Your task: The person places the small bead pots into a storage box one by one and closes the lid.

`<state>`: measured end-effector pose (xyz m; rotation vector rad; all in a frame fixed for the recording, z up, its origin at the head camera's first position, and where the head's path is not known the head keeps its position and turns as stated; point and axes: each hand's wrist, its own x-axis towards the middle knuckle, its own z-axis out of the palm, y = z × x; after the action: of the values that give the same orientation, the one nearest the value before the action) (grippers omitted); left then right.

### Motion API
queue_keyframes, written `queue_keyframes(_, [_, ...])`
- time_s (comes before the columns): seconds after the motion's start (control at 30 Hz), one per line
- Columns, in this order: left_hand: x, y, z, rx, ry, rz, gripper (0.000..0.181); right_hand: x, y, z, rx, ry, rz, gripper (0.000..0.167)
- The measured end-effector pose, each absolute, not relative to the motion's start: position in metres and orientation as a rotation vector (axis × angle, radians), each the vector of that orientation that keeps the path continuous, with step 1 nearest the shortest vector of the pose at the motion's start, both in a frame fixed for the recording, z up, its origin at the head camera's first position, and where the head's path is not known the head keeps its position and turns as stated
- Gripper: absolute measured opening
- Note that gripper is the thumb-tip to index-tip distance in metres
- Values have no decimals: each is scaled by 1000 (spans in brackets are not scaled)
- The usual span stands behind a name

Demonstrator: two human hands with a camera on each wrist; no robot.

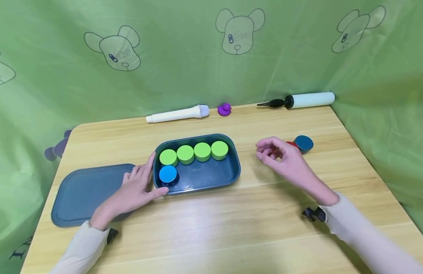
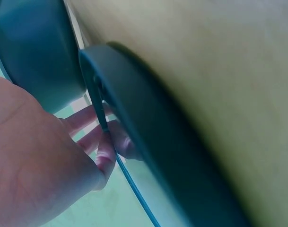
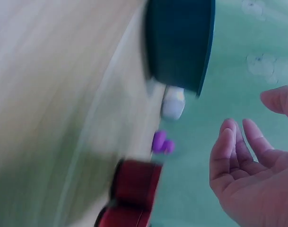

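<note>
A dark blue rectangular box (image 1: 197, 179) holds a row of several lime-green round pieces (image 1: 202, 151) along its far side. One blue-topped round piece (image 1: 168, 175) sits at its near left corner. My left hand (image 1: 139, 186) rests against the box's left end, fingers along the side wall and thumb at the front rim. Right of the box, my right hand (image 1: 283, 158) hovers over the table with loosely bent fingers and nothing in them. Beside it are a red round piece (image 1: 293, 144), partly hidden by the hand, and a dark blue-topped one (image 1: 304, 143). Two red sides (image 3: 135, 184) show in the right wrist view.
A flat dark blue lid (image 1: 89, 192) lies on the wooden table (image 1: 211, 236) under and left of my left forearm. Along the back edge are a white wand-like stick (image 1: 177, 114), a small purple duck-shaped thing (image 1: 225, 109) and a hand pump (image 1: 310, 99). Green curtain (image 1: 184, 49) surrounds the table.
</note>
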<state>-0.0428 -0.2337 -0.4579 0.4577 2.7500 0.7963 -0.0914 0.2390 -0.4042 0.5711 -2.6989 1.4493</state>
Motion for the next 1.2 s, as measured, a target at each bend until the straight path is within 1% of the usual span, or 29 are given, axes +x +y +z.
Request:
queue_keyframes(0.13, [-42, -235, -459, 458, 2756, 804, 116, -96, 262, -410, 506, -2660, 1427, 24])
queue_keyframes(0.47, [-43, -231, -459, 463, 2754, 814, 117, -101, 327, -430, 191, -2577, 1307, 32])
queue_keyframes(0.57, [-43, -232, -458, 460, 2759, 806, 117, -103, 343, -437, 128, -2602, 1304, 43])
queue_keyframes(0.67, [-42, -232, -458, 452, 2759, 802, 117, -106, 358, -444, 87, -2660, 1311, 58])
queue_keyframes(0.8, [-42, -232, -458, 448, 2751, 810, 117, -113, 377, -452, 97, -2748, 1306, 71])
queue_keyframes(0.9, [-41, -231, -457, 450, 2752, 812, 117, -119, 387, -456, 127, -2821, 1297, 75])
queue_keyframes(1.03, [-42, -233, -456, 454, 2759, 803, 117, -128, 396, -461, 180, -2918, 1295, 76])
queue_keyframes(1.2, [-43, -233, -457, 454, 2755, 809, 117, -139, 402, -458, 244, -2999, 1258, 72])
